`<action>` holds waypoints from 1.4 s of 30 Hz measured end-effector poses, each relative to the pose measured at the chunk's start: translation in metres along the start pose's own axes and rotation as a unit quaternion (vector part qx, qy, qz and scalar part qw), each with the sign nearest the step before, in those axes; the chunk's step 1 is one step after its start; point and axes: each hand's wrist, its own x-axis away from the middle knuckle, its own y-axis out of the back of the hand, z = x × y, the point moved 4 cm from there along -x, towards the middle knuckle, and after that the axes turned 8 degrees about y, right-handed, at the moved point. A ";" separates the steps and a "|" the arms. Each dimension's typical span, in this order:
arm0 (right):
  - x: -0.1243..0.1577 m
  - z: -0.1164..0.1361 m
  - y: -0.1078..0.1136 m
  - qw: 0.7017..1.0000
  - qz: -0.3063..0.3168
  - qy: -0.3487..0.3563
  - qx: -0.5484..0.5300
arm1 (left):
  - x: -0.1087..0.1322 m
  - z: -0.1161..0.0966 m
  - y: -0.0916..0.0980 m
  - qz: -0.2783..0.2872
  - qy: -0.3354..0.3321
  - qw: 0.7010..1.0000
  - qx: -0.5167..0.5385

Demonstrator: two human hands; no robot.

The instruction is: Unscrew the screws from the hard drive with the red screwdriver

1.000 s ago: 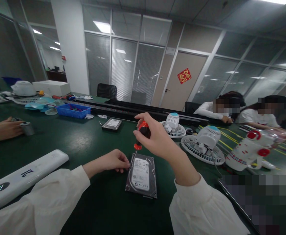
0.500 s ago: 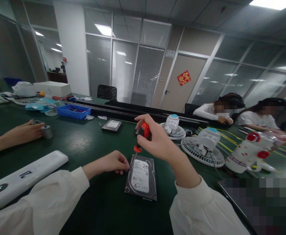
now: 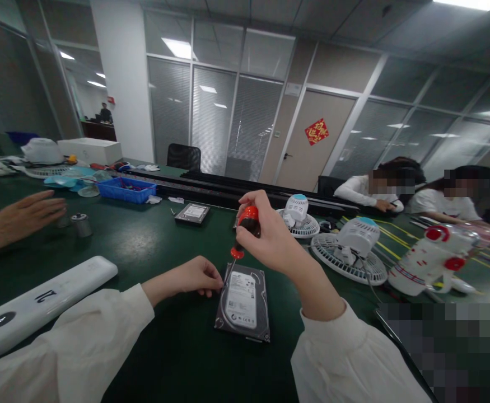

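Note:
A hard drive (image 3: 240, 305) with a white label lies flat on the dark green table in front of me. My right hand (image 3: 265, 232) is closed around the red and black handle of a screwdriver (image 3: 251, 215). Its shaft slants down to the drive's upper left edge. Beside that edge, my left hand (image 3: 203, 277) is pinched, fingertips at the screwdriver's tip; whatever lies between them is too small to make out.
Another person's hand (image 3: 26, 218) is at the left, near a metal cylinder (image 3: 80, 225). A long white device (image 3: 47, 302) lies at my left. Ahead are a second hard drive (image 3: 192, 213) and a blue tray (image 3: 127, 191). White fans (image 3: 349, 252) stand at the right.
The other person's hand at the left has let go of the metal cylinders and opened, drawing back left. The screwdriver handle has tilted slightly in my right hand. My left hand stays at the drive's edge.

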 end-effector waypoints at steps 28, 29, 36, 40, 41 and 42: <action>0.000 0.011 0.012 0.971 0.051 -0.032 0.232 | 0.010 -0.006 0.003 -0.001 0.000 1.000 -0.012; 0.001 0.011 0.012 0.974 0.052 -0.023 0.219 | 0.010 -0.006 0.003 -0.001 0.000 1.000 -0.012; 0.000 0.010 0.014 0.973 0.052 -0.041 0.223 | 0.010 -0.006 0.004 0.000 -0.005 1.000 -0.016; 0.000 0.012 0.015 0.975 0.047 -0.032 0.214 | 0.006 -0.001 0.007 0.003 -0.009 1.000 -0.021; 0.000 0.013 0.014 0.978 0.050 -0.027 0.202 | 0.005 0.000 0.007 0.003 -0.010 1.000 -0.023; 0.000 0.013 0.014 0.979 0.054 -0.025 0.193 | 0.004 0.001 0.008 0.003 -0.012 1.000 -0.024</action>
